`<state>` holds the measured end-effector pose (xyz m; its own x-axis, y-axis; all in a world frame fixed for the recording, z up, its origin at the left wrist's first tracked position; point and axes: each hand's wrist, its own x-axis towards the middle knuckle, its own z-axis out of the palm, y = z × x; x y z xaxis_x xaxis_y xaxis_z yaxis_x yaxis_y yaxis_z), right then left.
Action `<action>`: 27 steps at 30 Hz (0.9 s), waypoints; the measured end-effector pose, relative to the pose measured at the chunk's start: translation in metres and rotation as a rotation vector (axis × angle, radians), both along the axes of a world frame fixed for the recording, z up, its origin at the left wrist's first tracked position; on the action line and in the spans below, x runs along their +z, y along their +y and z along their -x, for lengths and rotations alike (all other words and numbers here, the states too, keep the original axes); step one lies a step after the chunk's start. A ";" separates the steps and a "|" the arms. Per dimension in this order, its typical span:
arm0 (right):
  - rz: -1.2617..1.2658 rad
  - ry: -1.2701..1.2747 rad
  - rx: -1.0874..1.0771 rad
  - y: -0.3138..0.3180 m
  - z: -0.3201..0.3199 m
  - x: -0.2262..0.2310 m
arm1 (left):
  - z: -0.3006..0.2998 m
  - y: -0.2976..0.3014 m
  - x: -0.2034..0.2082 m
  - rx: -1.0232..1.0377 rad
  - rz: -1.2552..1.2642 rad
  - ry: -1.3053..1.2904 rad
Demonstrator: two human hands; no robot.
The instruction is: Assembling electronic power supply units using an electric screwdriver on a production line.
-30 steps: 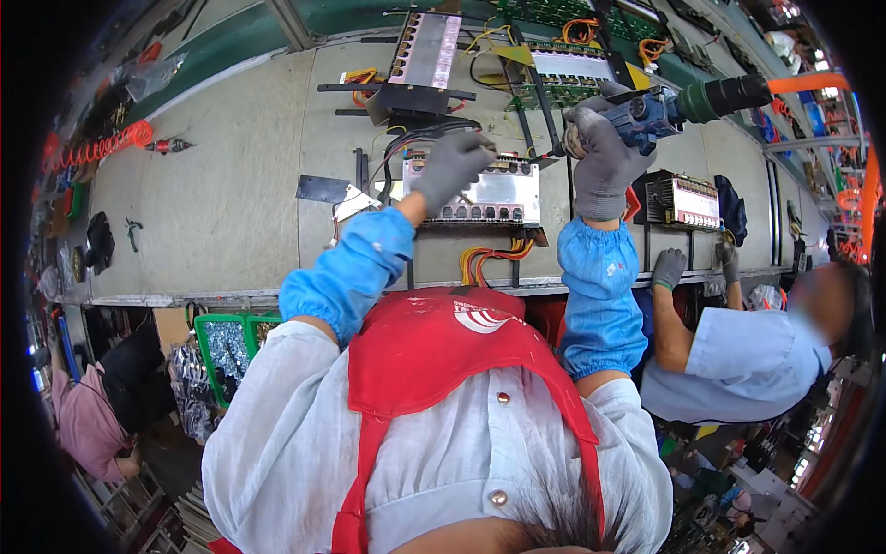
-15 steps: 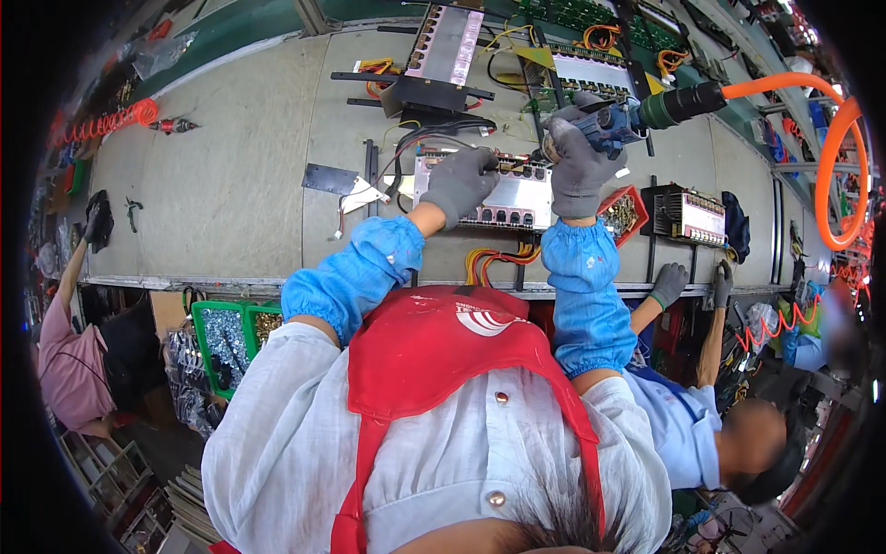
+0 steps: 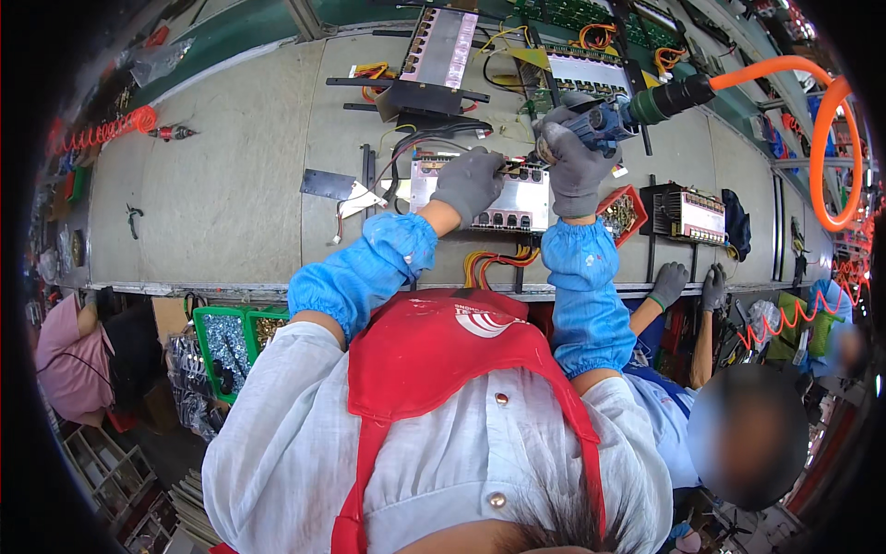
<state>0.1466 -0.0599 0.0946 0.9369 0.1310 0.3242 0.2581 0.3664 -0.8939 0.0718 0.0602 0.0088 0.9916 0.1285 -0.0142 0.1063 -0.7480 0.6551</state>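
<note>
In front of me an electronic unit [image 3: 517, 201] with a shiny plate and a row of black parts lies on the workbench. My right hand [image 3: 580, 171], in a grey glove, is wrapped round a blue air screwdriver [image 3: 595, 126]. An orange hose [image 3: 784, 66] feeds it from the right. The tool's tip points left, over the unit's far edge. Close by that tip, my gloved left hand [image 3: 471, 181] rests on the unit with its fingers pinched together; what they grip is hidden. Dark cables [image 3: 399, 152] run beside the unit's left end.
Beside my right hand stands a red bin [image 3: 643, 209] of small hardware, then a second unit [image 3: 690, 214]. Another finned unit [image 3: 443, 51] lies farther back. A dark plate [image 3: 328, 183] is at left. Gloved co-worker hands [image 3: 670, 282] rest at the bench edge.
My left hand has shifted slightly right, toward the tool tip. At far left a co-worker's gloved hand and a dark cloth have left the bench. The right co-worker's head has come nearer.
</note>
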 end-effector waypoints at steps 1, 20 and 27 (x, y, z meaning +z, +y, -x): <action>-0.001 -0.001 0.000 -0.001 -0.001 0.001 | -0.002 0.000 0.000 -0.003 -0.024 0.010; 0.278 -0.125 -0.056 0.013 -0.001 0.008 | -0.005 -0.005 -0.004 -0.020 -0.100 0.024; 0.175 -0.078 -0.036 0.010 0.010 0.012 | -0.010 -0.011 -0.004 -0.007 -0.123 0.016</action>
